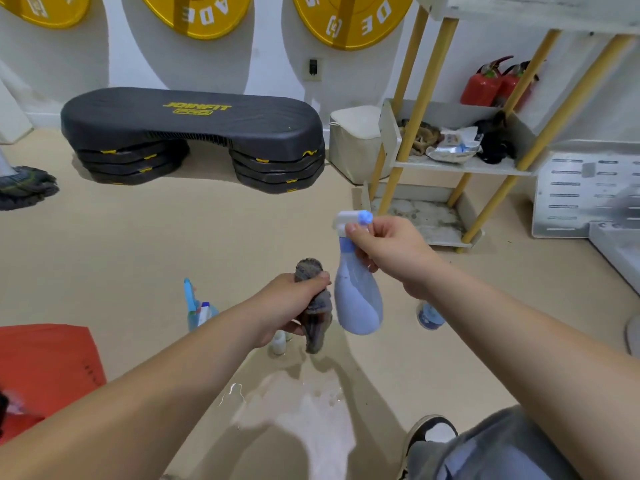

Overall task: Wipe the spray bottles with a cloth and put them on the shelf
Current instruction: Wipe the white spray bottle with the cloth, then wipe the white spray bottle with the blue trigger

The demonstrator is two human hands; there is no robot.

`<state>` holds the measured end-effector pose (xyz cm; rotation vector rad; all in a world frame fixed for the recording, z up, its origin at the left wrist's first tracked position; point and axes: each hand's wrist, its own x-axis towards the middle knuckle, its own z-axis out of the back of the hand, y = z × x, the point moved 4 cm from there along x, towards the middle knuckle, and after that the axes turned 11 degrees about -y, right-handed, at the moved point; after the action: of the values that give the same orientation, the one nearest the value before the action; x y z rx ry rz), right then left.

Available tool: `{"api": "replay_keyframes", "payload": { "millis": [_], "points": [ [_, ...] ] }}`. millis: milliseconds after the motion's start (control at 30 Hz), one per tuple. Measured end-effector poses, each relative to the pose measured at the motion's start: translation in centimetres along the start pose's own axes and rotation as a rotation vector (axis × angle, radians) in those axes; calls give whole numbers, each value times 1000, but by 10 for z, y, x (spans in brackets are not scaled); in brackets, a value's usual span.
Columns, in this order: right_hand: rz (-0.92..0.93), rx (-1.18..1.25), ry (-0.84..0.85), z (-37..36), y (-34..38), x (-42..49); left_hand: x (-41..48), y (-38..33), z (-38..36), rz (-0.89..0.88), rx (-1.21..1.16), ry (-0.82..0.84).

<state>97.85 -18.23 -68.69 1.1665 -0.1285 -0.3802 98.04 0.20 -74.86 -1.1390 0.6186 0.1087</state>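
My right hand grips the neck and trigger of a pale blue spray bottle with a white head, held upright above the floor. My left hand grips a crumpled grey cloth just left of the bottle; whether cloth and bottle touch is unclear. On the floor behind my left arm stand a light-blue spray bottle and a small white bottle. Another bottle stands on the floor under my right forearm. The white shelf with yellow legs is at the back right.
The shelf's middle board holds rags and a foil bag. Two red fire extinguishers stand behind it. A black step platform lies at the back, a mop head at left, a red sheet near left, a wet patch on the floor.
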Motion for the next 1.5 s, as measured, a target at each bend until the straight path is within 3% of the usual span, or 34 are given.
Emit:
{"api": "replay_keyframes", "payload": {
  "millis": [167,467,733,900,1133,1300,1500],
  "points": [
    [-158,-77,-80,28,-28,-15,-3,-9,-10,-10,-81,-76],
    [-232,-173,-232,64,-76,-28,8,-8,-61,37,-54,-9],
    [-492,-182,-178,57,-159,16,52,17,-105,151,-54,-16],
    [-604,-115,-281,42,-225,49,84,40,-128,222,-14,1],
    [-593,-38,-428,45,-281,94,121,60,-159,274,7,8],
    [-590,-82,-405,55,-316,97,125,57,-169,266,26,35],
    [-837,-49,-389,49,-335,68,123,51,-174,276,-33,30]
  ]
}}
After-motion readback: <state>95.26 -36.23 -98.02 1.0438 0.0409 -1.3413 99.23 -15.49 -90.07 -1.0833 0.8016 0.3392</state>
